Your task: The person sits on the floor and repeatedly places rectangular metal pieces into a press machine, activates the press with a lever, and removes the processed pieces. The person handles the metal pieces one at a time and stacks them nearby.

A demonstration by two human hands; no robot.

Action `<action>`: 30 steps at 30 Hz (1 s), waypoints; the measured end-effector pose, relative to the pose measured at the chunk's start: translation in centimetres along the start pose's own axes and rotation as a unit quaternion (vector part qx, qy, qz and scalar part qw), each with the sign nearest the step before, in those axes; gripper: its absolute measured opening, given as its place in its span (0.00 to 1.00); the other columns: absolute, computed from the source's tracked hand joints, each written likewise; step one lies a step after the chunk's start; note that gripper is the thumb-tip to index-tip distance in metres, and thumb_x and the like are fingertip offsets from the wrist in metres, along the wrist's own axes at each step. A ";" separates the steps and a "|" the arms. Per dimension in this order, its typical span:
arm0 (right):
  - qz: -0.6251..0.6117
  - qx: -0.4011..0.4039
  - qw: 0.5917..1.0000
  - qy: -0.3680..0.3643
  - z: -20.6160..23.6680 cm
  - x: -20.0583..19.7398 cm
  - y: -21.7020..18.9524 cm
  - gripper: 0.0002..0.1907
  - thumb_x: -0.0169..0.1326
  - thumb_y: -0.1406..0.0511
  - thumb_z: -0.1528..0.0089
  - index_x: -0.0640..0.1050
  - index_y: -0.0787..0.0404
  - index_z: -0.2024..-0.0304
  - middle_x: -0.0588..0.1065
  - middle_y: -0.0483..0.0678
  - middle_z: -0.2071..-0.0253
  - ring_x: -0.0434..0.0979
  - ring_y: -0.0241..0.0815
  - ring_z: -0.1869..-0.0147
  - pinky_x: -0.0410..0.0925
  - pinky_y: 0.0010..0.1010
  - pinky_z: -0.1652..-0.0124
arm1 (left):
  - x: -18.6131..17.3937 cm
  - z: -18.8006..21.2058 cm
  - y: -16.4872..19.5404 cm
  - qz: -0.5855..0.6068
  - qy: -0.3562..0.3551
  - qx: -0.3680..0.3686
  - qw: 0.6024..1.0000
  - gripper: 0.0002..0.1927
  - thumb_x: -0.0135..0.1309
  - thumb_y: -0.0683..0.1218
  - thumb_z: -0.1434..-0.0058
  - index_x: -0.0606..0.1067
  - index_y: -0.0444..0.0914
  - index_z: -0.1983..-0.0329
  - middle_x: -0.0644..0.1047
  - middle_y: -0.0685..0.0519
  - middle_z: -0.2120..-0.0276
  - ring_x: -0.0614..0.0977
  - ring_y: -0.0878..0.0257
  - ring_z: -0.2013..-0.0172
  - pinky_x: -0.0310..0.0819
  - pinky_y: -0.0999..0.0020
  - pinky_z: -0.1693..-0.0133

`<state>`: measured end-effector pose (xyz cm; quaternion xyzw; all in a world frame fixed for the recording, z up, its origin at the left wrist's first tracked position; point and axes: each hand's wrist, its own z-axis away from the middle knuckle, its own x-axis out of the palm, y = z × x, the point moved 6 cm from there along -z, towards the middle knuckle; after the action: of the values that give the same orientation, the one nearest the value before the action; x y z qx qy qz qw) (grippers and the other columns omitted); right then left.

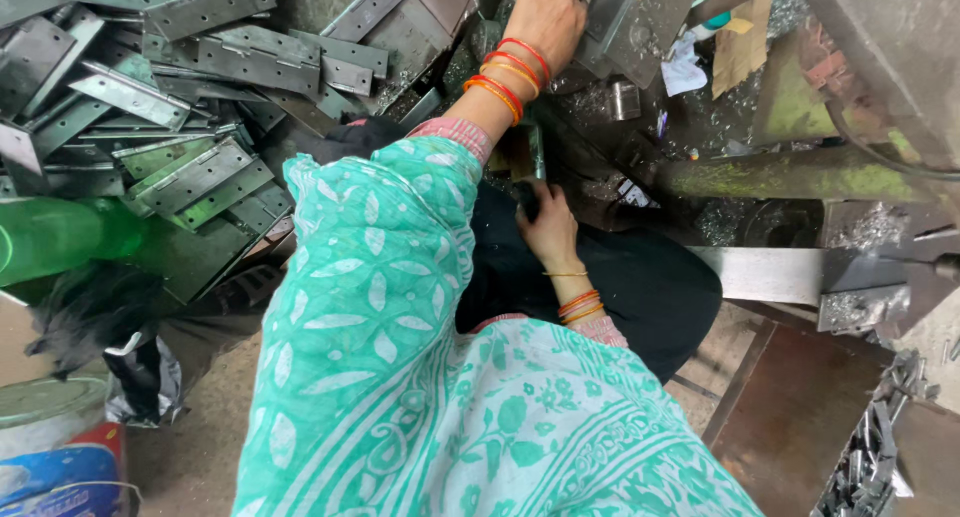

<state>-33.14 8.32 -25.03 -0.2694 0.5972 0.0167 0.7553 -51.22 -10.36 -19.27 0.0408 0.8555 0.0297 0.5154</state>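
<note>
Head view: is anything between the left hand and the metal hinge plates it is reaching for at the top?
Nothing visible. The left hand already rests on a grey hinge plate at the top edge, fingers spread on the metal. The right hand sits lower, near the lap, at a small dark piece I cannot identify.

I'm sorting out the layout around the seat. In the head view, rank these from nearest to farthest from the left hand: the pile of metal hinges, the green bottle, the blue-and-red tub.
From the left hand, at the top of the view:
1. Pile of metal hinges, just to its left.
2. Green bottle, at the left edge.
3. Blue-and-red tub, in the bottom left corner.
</note>
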 end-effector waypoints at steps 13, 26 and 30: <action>0.037 -0.026 0.999 0.001 -2.1 -3.8 -0.5 0.26 0.61 0.58 0.41 0.74 0.57 0.42 0.74 0.59 0.45 0.76 0.65 0.47 0.72 0.52 0.53 | 0.0 -3.5 0.5 0.078 0.039 -0.031 0.996 0.09 0.51 0.45 0.40 0.83 0.43 0.65 0.78 0.55 0.53 0.75 0.56 0.48 0.63 0.46 0.48; 0.025 -0.048 0.998 -0.029 -1.7 -6.6 -2.1 0.26 0.61 0.59 0.41 0.73 0.57 0.41 0.75 0.59 0.48 0.76 0.65 0.46 0.72 0.51 0.53 | 0.5 -0.2 1.3 0.011 -0.058 -0.003 0.998 0.15 0.49 0.49 0.38 0.83 0.43 0.53 0.74 0.54 0.43 0.63 0.53 0.36 0.50 0.31 0.41; 0.052 -0.042 0.997 -0.041 -3.1 -8.6 -2.6 0.23 0.60 0.57 0.38 0.75 0.55 0.42 0.78 0.57 0.52 0.78 0.62 0.47 0.72 0.50 0.53 | 1.0 -2.2 0.8 0.011 -0.049 -0.033 0.998 0.15 0.49 0.48 0.33 0.82 0.42 0.50 0.74 0.53 0.41 0.63 0.53 0.35 0.49 0.31 0.39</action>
<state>-37.46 7.29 -16.62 -0.2683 0.5779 0.0917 0.7653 -53.60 -9.51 -19.10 0.0348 0.8270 0.0615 0.5578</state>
